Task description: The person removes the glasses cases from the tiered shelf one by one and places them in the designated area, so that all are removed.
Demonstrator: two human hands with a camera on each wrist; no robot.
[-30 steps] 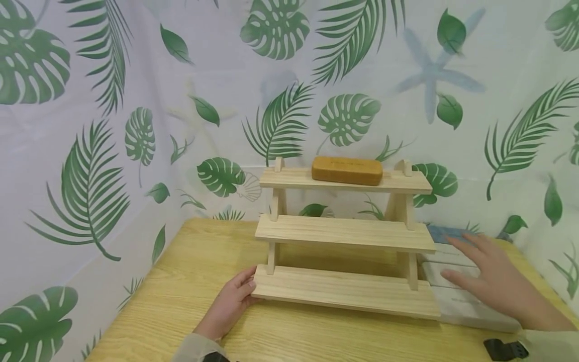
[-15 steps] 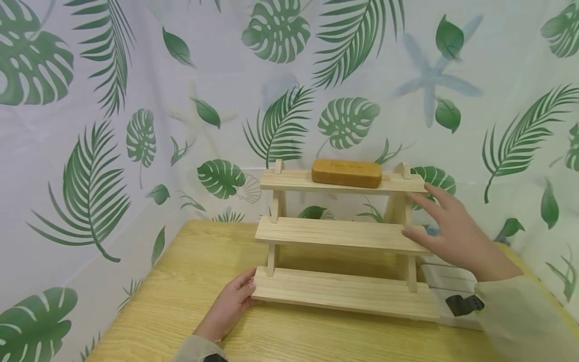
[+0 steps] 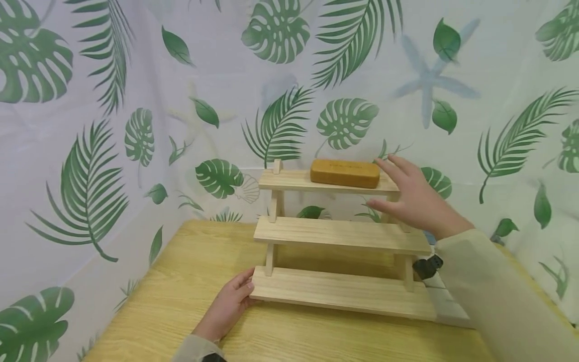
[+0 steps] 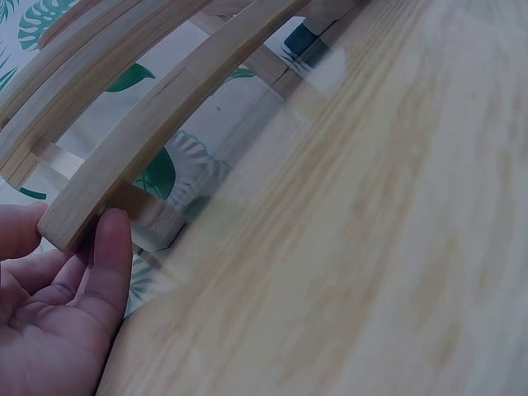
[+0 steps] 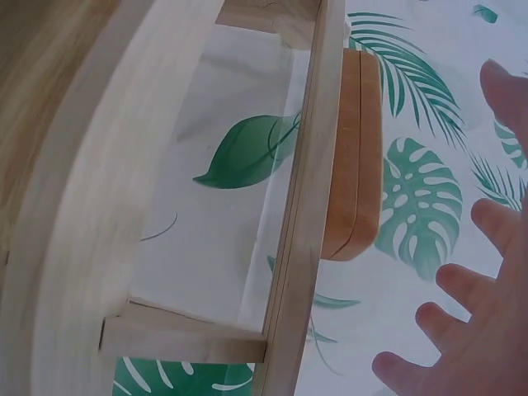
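Observation:
A three-tier wooden display shelf stands on the table. On its top tier lies a tan-brown glasses case, with faint lettering on top and a seam along its side in the right wrist view. My left hand pinches the left end of the bottom tier. In the left wrist view, this hand has its fingers against the board's end and underside. My right hand is spread in front of the top tier's right end, its fingertips close to the case. The right wrist view shows its fingers apart, holding nothing.
White-grey flat boxes lie at the shelf's right, partly hidden by my right sleeve. Something blue shows behind them. The wooden table meets a leaf-printed cloth at the back and left.
My right hand has moved left and up from above the white boxes to the right end of the glasses case. The left hand keeps its hold on the bottom tier.

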